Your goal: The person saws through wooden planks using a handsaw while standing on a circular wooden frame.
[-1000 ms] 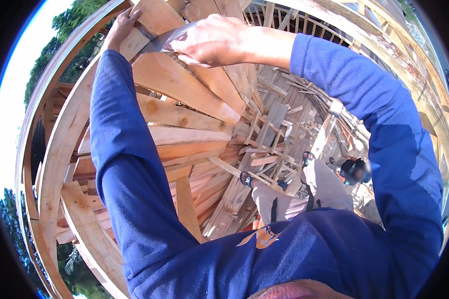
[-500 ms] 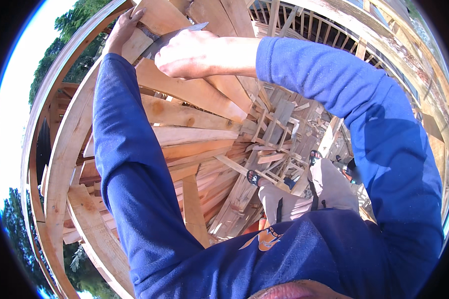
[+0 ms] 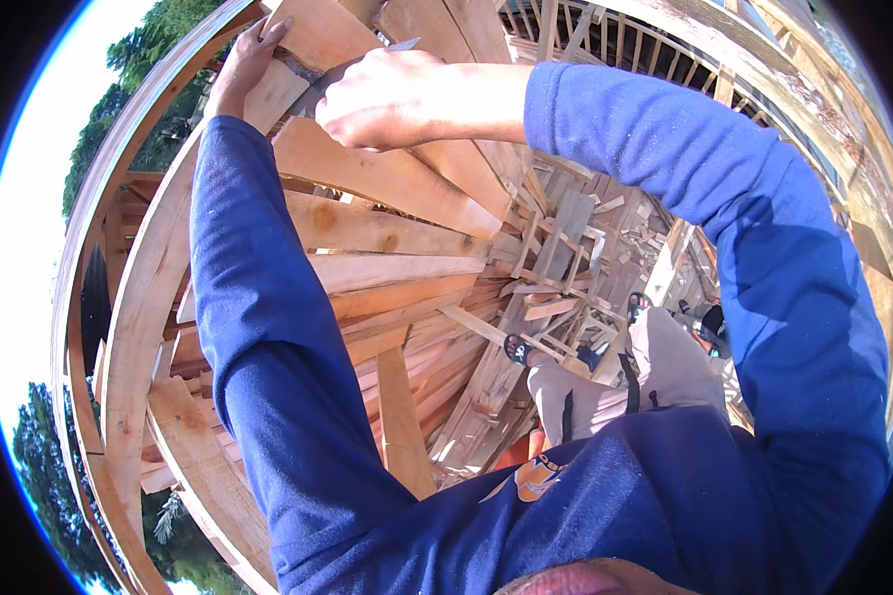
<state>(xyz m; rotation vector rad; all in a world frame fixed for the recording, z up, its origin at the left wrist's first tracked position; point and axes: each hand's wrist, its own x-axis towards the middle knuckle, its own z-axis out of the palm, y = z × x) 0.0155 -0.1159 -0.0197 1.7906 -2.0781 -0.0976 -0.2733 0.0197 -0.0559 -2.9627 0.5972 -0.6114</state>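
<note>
At the upper left, my left hand point(image 3: 250, 61) grips the end of a broad pale wooden plank point(image 3: 322, 35), its fingers on the plank's edge. My right hand point(image 3: 375, 101) is closed in a fist just to the right, over the fanned planks. A flat grey metal-bladed tool point(image 3: 318, 92) is in that fist; part of the blade shows to the left and a tip pokes out above the knuckles. My fingers hide its handle, so its exact kind cannot be made out. Beside my left hand, the blade lies close to a curved wooden rib point(image 3: 274, 94).
Long planks point(image 3: 382, 226) fan down and inward below my arms. Curved timber rails point(image 3: 134, 327) run along the left side, with trees point(image 3: 45, 446) beyond. Wood scraps point(image 3: 556, 305) litter the boards near my sandalled feet point(image 3: 518, 349). More framing point(image 3: 655, 45) stands at the upper right.
My right fist has shifted slightly with the bladed tool, and less of the blade's tip shows above it. My left hand stays at the plank's end. The whole view has shifted a little.
</note>
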